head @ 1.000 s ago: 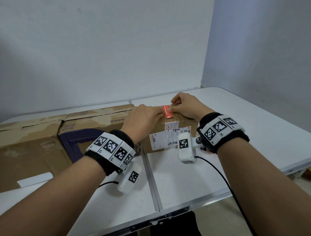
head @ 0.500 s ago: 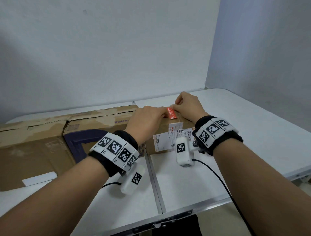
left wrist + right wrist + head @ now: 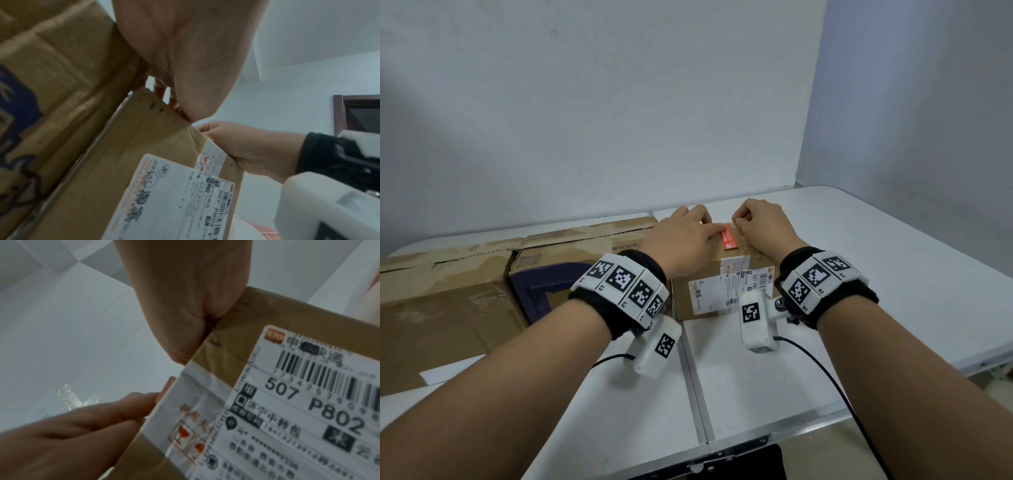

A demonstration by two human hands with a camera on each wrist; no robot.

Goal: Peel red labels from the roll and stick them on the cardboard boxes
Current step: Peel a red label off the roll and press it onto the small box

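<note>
A small cardboard box point(image 3: 717, 256) with a white shipping label on its front stands mid-table. A red label point(image 3: 728, 240) lies along its top. My left hand point(image 3: 688, 236) rests on the box top, its straight fingers pressing the label's left side. The right wrist view shows those fingers point(image 3: 131, 404) touching the label's edge point(image 3: 170, 386). My right hand point(image 3: 755, 222) sits on the right of the box top. Its fingers are curled, and thumb and forefinger pinch the label's far end. A white rounded thing with a red patch point(image 3: 259, 228), maybe the roll, lies low in the left wrist view.
Two bigger cardboard boxes point(image 3: 448, 308) fill the table's left side; the nearer one carries dark blue print point(image 3: 551, 284). A white paper strip point(image 3: 448, 373) lies before them. Crumpled clear film point(image 3: 76, 399) sits behind the small box. The white table point(image 3: 876, 274) has a middle seam.
The red label has come down flat onto the box top. My left fingers have slid further over it, and both hands have settled closer on the box.
</note>
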